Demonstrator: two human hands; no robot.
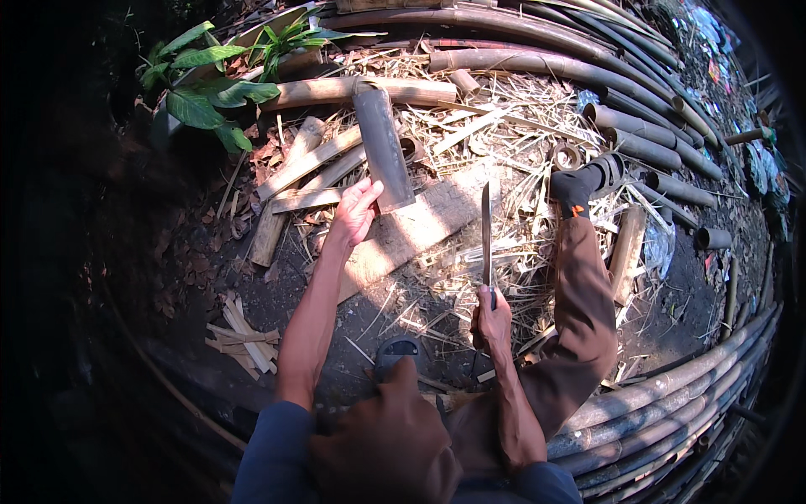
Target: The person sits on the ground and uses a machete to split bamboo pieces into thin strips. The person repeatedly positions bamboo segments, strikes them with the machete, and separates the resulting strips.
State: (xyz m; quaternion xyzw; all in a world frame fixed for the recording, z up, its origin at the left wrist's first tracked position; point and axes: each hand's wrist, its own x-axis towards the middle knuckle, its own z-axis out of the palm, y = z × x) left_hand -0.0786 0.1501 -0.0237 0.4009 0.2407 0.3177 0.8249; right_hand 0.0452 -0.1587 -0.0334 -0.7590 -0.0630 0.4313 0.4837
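Between the thumb and fingers of my left hand [356,212] is the lower left edge of a wide, dark grey-brown piece of bamboo [384,147]. The piece stands nearly upright, its lower end over a flat wooden board [445,210] and its upper end by a pale bamboo log. My right hand [494,317] is closed around the handle of a long knife [486,231], whose narrow blade points away from me. A gap separates the blade from the bamboo piece, with the blade to its right.
Pale shavings [504,109] cover the ground around the board. Split bamboo strips [315,164] lie left of it, and more slats [243,336] nearer me. Long bamboo poles [537,63] are stacked at the far side, others [638,403] at the near right. My right shoe [579,185] rests among shavings.
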